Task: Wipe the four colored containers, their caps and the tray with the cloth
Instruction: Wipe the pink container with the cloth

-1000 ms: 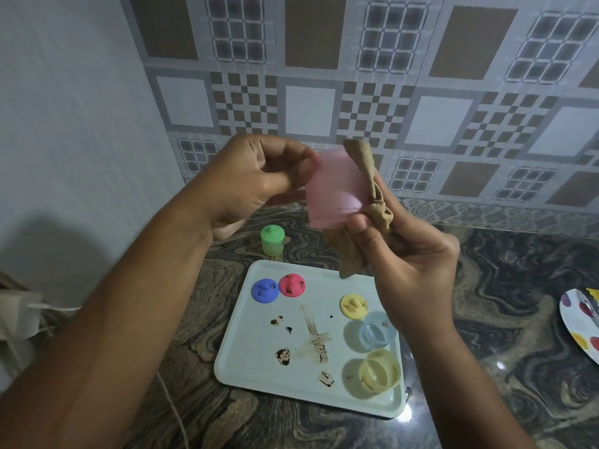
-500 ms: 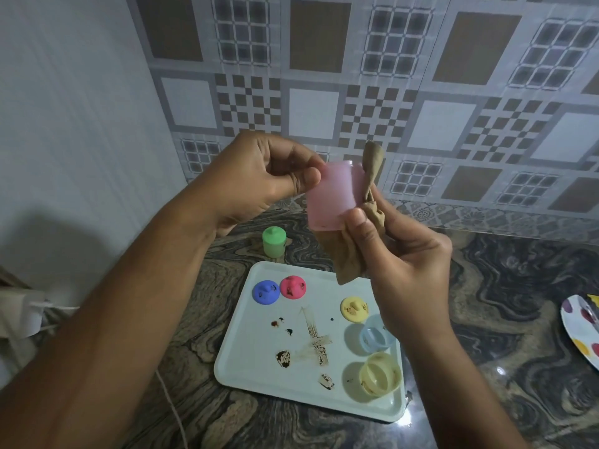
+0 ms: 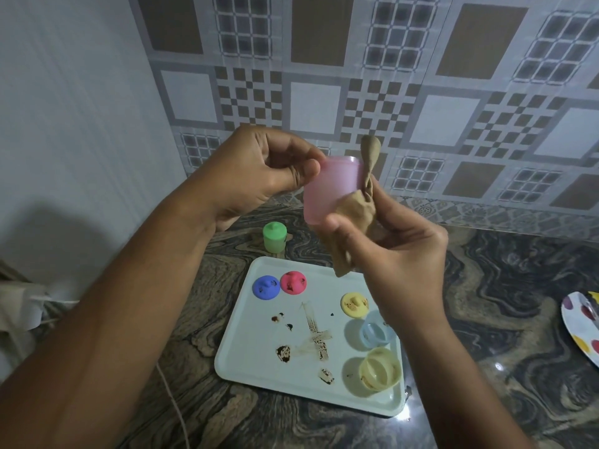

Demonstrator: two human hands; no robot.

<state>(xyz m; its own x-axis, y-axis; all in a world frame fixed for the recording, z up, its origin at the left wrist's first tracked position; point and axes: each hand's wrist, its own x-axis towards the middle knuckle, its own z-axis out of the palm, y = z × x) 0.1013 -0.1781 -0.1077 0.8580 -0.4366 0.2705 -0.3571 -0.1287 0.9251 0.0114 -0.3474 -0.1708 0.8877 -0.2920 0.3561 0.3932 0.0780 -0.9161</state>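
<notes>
The right hand (image 3: 405, 251) and the cloth (image 3: 356, 205) it grips cover the lower right side of the pink container (image 3: 327, 189); the cloth's hanging end is blurred. The right wrist hides part of the blue container (image 3: 369, 335) and the far right corner of the tray (image 3: 246, 335). The spotted plate (image 3: 580, 332) is cut off at the right edge.
</notes>
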